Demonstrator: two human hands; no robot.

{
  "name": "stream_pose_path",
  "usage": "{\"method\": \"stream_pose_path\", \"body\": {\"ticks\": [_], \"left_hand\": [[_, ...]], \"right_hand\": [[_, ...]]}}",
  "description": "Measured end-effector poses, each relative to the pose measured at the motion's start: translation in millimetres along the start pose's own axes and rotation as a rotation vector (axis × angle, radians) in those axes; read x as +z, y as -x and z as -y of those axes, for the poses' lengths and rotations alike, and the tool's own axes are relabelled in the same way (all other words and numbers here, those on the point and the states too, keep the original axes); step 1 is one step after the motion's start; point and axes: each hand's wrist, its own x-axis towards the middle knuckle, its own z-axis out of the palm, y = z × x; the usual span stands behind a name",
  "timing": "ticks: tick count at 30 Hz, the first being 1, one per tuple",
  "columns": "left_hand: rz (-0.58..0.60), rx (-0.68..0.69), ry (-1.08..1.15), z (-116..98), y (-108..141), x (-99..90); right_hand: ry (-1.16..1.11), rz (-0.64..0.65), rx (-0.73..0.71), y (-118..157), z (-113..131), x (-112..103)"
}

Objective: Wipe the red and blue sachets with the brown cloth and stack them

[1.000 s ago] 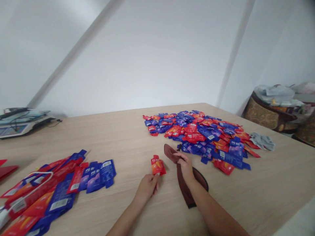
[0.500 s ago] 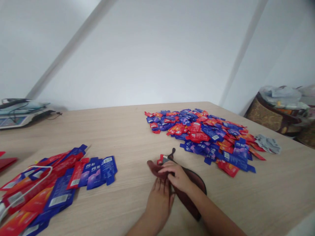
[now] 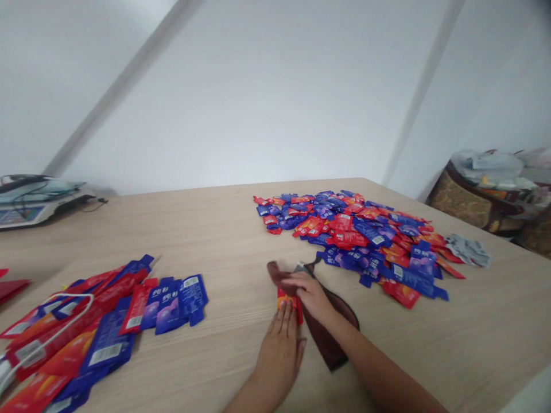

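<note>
My left hand lies flat, fingers stretched forward, on a red and orange packet on the table. Just beyond it, my right hand has its fingers closed on a dark brown cloth. One end of the cloth sticks out to the left of the fingers, over the far part of the packet. The rest trails under my right wrist toward the near side. A small grey piece shows behind the right fingers; what it is cannot be made out.
A large pile of red and blue packets covers the right part of the table. More packets lie at the left with a white cable. A grey cloth is beside the pile. At the far left stands a device.
My right hand and the brown cloth have shifted slightly right and away from my left hand. More of the red packet shows between the hands.
</note>
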Motion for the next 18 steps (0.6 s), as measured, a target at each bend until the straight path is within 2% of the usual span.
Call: {"method": "stream_pose_path", "body": {"ticks": [2, 4, 8, 11, 15, 18], "left_hand": [[0.015, -0.017, 0.002, -1, -2, 3.1], [0.023, -0.037, -0.013, 0, -4, 6.6], [-0.008, -0.016, -0.020, 3, -5, 10.1], [-0.039, -0.036, 0.026, 4, -6, 6.9], [-0.070, -0.146, 0.056, 4, -11, -1.0], [-0.077, -0.153, 0.076, 6, -14, -3.1]], "right_hand": [[-0.006, 0.120, -0.082, 11, 7, 9], [0.058, 0.154, -0.050, 10, 5, 10], [0.264, 0.113, 0.042, -18, -15, -6], [0.320, 0.085, 0.062, -29, -19, -12], [0.265, 0.116, -0.003, -5, -3, -7], [0.137, 0.153, -0.078, 22, 10, -4]]}}
